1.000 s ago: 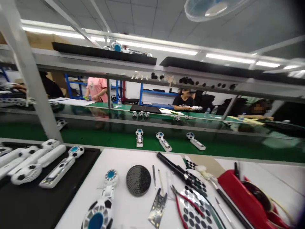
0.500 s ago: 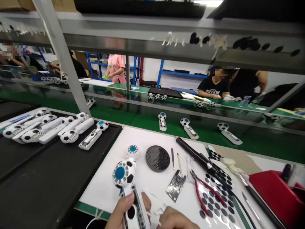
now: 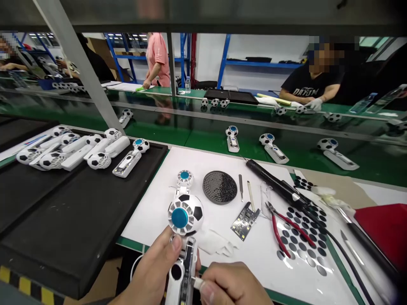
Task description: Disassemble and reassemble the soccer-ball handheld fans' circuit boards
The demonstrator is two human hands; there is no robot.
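Note:
My left hand (image 3: pixel 152 275) grips the handle of a small football-patterned handheld fan (image 3: pixel 185 216), its head with a blue hub pointing up. My right hand (image 3: pixel 232 286) is pinched on a small white piece (image 3: pixel 197 283) at the side of the fan's open handle. A second fan (image 3: pixel 184 180) lies flat on the white mat (image 3: pixel 206 161) just beyond. Further out on the mat sit a round black grille (image 3: pixel 220 187), a small circuit board (image 3: pixel 245 215), tweezers (image 3: pixel 241 186) and red-handled pliers (image 3: pixel 278 226).
A black tray (image 3: pixel 63 203) on the left holds several finished fans (image 3: pixel 73 148). A green conveyor (image 3: pixel 206 142) behind carries more fans (image 3: pixel 273 147). A black soldering tool (image 3: pixel 280 186), a sheet of dark dots (image 3: pixel 302 237) and a red bin (image 3: pixel 384 233) lie right. People work across the line.
The view has tilted down from the shelf to the bench. Both hands have come into view, and the fan they hold has risen and moved right.

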